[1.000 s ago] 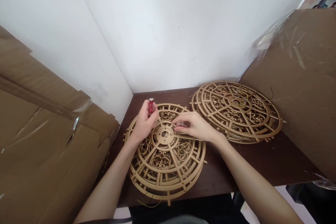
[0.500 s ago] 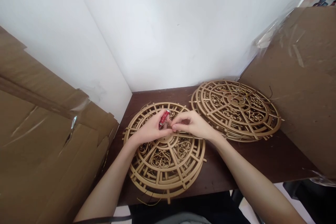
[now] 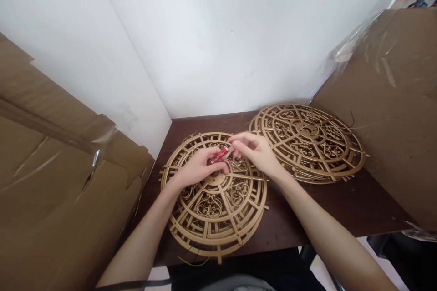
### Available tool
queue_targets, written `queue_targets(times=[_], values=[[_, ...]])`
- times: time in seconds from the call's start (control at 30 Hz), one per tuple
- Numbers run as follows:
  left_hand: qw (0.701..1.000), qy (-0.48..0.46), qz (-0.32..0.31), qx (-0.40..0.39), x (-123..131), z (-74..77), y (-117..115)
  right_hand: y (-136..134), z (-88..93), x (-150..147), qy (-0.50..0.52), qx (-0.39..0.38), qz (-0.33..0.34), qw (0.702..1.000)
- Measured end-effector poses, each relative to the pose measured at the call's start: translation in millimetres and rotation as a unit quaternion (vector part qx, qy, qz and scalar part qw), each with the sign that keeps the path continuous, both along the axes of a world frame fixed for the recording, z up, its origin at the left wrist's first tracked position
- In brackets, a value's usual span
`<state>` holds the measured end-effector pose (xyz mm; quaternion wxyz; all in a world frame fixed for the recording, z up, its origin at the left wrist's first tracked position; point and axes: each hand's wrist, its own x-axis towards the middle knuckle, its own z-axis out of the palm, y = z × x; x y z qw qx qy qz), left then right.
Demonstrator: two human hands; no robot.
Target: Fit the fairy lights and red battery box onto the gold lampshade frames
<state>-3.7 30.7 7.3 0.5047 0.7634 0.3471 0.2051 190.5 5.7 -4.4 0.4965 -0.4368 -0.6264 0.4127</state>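
A small red cylinder with silver ends, which looks like a battery (image 3: 218, 155), lies across the fingers of my left hand (image 3: 200, 166). The left hand is closed around it, thumb below, over the hub of a round gold openwork disc (image 3: 218, 232). Close to the battery's upper right end is my right hand (image 3: 254, 151), its thumb and forefinger tips brought together. What they pinch, if anything, I cannot make out. The disc has scroll ornaments and rests on other similar discs.
A second stack of gold discs (image 3: 309, 145) with loose wires sits at the back right of the dark brown table (image 3: 287, 232). Cardboard stands on the left (image 3: 61, 191) and right (image 3: 392, 113). A white wall (image 3: 218, 45) rises behind.
My right hand has moved up and slightly right, away from the left thumb. The battery in my left hand has turned from steep to a flatter slant.
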Motion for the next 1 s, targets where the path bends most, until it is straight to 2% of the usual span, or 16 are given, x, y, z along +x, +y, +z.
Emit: queue_targets(times=[0.07,0.13,0.27,0.4,0.63,0.73,0.87,1.0], values=[[1.000,0.008,-0.008,0.002,0.2,0.3,-0.3,-0.3,-1.4,0.8,-0.070,0.083,-0.077,0.991],[1.000,0.012,-0.019,-0.001,0.2,-0.3,-0.2,-0.5,-3.1,1.7,-0.134,0.142,-0.115,0.974],[0.999,0.008,-0.028,-0.021,-0.3,-3.3,0.9,0.0,-6.7,2.0,-0.199,0.179,-0.095,0.959],[0.999,-0.018,-0.012,-0.043,-0.3,-4.5,1.6,0.0,-9.2,-1.4,-0.214,0.175,-0.055,0.960],[0.997,-0.029,0.041,-0.051,0.3,-3.8,2.4,-1.1,-8.4,-10.3,-0.166,0.124,0.018,0.978],[0.996,-0.040,0.071,-0.046,0.3,-5.6,3.4,-1.1,-7.8,-10.9,-0.171,0.107,0.017,0.979],[0.995,-0.041,0.077,-0.052,0.5,-6.8,3.4,-1.2,-8.4,-9.5,-0.185,0.100,0.011,0.978],[0.994,-0.041,0.076,-0.073,0.9,-7.0,2.3,0.0,-12.8,-7.9,-0.257,0.115,-0.024,0.959]])
